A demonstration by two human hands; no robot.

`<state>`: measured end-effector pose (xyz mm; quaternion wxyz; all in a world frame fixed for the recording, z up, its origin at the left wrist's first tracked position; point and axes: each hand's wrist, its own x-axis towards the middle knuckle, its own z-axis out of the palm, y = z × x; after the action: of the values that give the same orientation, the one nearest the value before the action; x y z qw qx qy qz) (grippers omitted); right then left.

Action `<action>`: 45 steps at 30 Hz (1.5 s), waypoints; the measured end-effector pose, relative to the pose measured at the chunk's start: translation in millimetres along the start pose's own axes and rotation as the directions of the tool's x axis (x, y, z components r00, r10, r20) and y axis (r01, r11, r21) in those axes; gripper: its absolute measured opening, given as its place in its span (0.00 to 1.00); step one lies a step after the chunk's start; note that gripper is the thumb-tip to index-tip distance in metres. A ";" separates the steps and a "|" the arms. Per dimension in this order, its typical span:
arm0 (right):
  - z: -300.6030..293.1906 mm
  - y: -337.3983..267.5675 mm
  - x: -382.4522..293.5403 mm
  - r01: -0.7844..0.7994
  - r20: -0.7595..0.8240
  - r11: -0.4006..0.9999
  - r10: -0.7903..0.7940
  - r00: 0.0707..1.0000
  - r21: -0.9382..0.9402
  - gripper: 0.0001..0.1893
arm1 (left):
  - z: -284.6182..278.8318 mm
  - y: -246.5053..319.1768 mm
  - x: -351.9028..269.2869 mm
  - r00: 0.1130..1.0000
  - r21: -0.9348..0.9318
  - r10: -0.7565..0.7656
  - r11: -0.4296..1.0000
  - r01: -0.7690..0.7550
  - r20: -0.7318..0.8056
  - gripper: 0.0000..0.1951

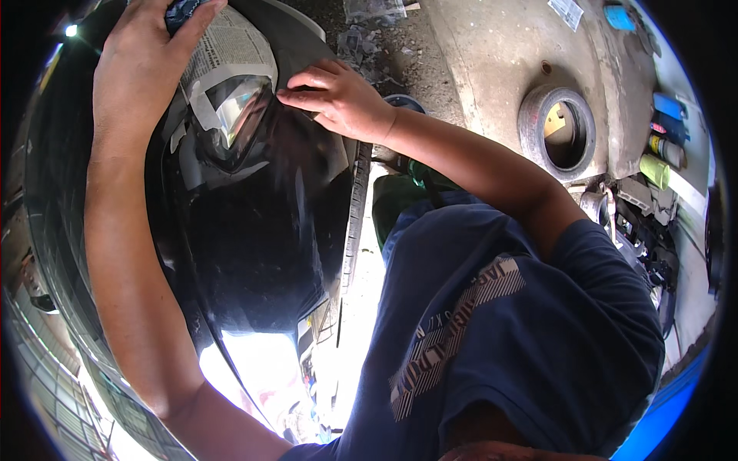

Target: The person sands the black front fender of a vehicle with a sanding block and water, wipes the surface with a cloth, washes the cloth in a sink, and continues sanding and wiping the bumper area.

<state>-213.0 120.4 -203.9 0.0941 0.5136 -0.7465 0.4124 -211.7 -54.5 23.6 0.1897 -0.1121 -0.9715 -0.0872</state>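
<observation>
A black car body panel (248, 248) fills the left middle, with a headlight (239, 112) set into it. Newspaper (230, 49) and pale masking tape (203, 104) cover part of the lamp; its lower portion shows bare. My left hand (147, 52), at the top left beyond the headlight, is closed around a dark blue item, perhaps a cloth (181, 12), cut off by the frame's edge. Beside the lamp, my right hand (340, 101) rests its fingertips on the dark panel near the newspaper's edge. Its fingers are spread, its palm is hidden, and no held object shows.
A car tyre (357, 213) sits under the panel's right edge. On the concrete floor (490, 52) lies a loose tyre (556, 132). Crumpled plastic (360, 49) litters the ground near the car. Several containers, including a yellow-green cup (655, 172), line the right side.
</observation>
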 end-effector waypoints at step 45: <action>-149.8 -49.4 -287.8 -0.758 0.090 0.626 0.757 0.647 0.185 0.34 | -4.4 25.1 -13.4 0.970 -0.023 -0.190 0.982 0.189 -0.151 0.20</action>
<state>-82.9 419.0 -244.5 -0.1426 0.1599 -0.8464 0.4875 -191.8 -33.8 25.5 0.2538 -0.0125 -0.9600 -0.1172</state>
